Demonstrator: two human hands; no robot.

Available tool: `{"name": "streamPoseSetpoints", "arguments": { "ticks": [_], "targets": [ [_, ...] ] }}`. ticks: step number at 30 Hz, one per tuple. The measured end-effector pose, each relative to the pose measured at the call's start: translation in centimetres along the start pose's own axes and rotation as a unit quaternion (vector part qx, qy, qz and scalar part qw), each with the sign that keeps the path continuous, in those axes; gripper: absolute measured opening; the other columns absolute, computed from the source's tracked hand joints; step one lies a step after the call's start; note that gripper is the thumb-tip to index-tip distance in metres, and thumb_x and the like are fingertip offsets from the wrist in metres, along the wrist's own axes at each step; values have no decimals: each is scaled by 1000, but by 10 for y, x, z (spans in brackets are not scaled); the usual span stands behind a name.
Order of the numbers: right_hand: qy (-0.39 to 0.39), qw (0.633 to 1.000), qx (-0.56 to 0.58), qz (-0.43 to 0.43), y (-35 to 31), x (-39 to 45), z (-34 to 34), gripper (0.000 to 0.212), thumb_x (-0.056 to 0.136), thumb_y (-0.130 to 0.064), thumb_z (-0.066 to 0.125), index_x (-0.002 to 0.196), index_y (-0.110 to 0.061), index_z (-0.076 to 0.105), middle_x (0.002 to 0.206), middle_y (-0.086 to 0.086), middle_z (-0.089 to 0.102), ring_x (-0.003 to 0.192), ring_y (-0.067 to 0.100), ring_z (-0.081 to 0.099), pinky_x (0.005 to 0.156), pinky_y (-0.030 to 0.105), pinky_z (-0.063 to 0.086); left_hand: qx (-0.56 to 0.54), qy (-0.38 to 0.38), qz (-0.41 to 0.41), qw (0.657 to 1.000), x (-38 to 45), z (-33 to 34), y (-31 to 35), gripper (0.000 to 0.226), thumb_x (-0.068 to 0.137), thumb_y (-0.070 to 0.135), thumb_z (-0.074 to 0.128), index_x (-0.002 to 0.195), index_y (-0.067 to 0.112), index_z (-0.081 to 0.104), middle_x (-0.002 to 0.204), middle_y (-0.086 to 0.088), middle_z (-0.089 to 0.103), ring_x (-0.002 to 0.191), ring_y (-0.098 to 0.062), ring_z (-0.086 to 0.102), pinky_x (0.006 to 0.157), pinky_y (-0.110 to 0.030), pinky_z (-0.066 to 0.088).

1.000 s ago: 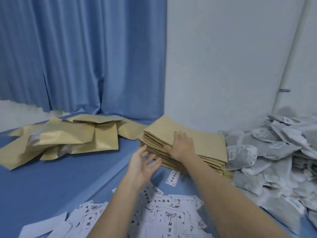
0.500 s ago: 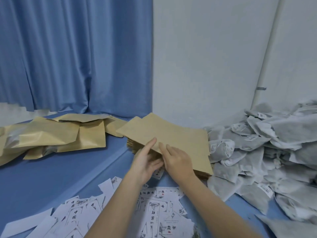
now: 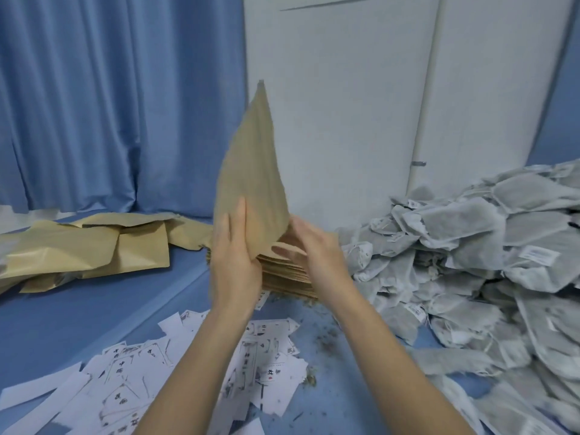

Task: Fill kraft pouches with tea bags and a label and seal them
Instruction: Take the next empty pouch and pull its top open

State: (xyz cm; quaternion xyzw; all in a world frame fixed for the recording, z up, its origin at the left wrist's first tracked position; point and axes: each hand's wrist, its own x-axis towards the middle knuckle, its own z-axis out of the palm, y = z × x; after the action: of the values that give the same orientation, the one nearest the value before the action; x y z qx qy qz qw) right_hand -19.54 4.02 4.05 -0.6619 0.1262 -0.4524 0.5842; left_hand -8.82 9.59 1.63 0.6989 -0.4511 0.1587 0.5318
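Observation:
My left hand (image 3: 233,262) pinches the lower edge of a flat kraft pouch (image 3: 251,171), thumb on its near face, and holds it upright above the stack of empty kraft pouches (image 3: 288,274). My right hand (image 3: 317,252) hovers just right of the pouch's bottom corner with fingers loosely spread, holding nothing. A heap of grey tea bags (image 3: 489,262) covers the right side. White printed labels (image 3: 175,381) lie scattered in front of me.
Filled kraft pouches (image 3: 88,249) lie in a loose pile at the left on the blue table (image 3: 78,312). Blue curtains (image 3: 110,105) hang behind them and a white wall (image 3: 345,105) stands behind the stack. Tea crumbs dot the cloth near the labels.
The top pouch has come off the stack and swung upright in my left hand. My right hand has let go of it and moved slightly right.

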Motion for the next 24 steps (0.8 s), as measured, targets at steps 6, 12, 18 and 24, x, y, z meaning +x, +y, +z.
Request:
{"name": "streamPoseSetpoints", "arguments": {
  "ticks": [6,12,18,24],
  "targets": [
    [66,979,175,78,-38,-13,-44,43,92,-42,48,110,-6,63,101,12,72,89,21,70,67,29,58,245,-61,45,967,-25,-10,-2,83,87,-9,38,151,31,5,154,-15,11,129,-35,30,104,-42,30],
    [132,978,68,148,-14,-32,-49,26,92,-23,55,96,0,68,74,8,73,60,15,69,48,22,52,321,-139,73,934,-61,-2,-26,85,85,-6,35,150,30,-8,155,-7,8,129,-27,31,105,-36,30],
    [199,957,80,195,17,-40,-53,16,87,-2,57,71,-1,59,48,2,58,40,11,53,41,21,46,294,-279,60,912,-79,8,-38,90,86,9,49,148,32,-11,157,-7,-4,138,-26,21,109,-35,23],
    [226,924,169,259,33,-48,-66,7,79,-2,69,83,1,65,66,8,71,55,14,68,48,22,55,-128,-514,-131,838,-60,-6,-16,121,46,45,66,151,38,5,158,13,-4,145,-10,1,117,-39,16]
  ]
}}
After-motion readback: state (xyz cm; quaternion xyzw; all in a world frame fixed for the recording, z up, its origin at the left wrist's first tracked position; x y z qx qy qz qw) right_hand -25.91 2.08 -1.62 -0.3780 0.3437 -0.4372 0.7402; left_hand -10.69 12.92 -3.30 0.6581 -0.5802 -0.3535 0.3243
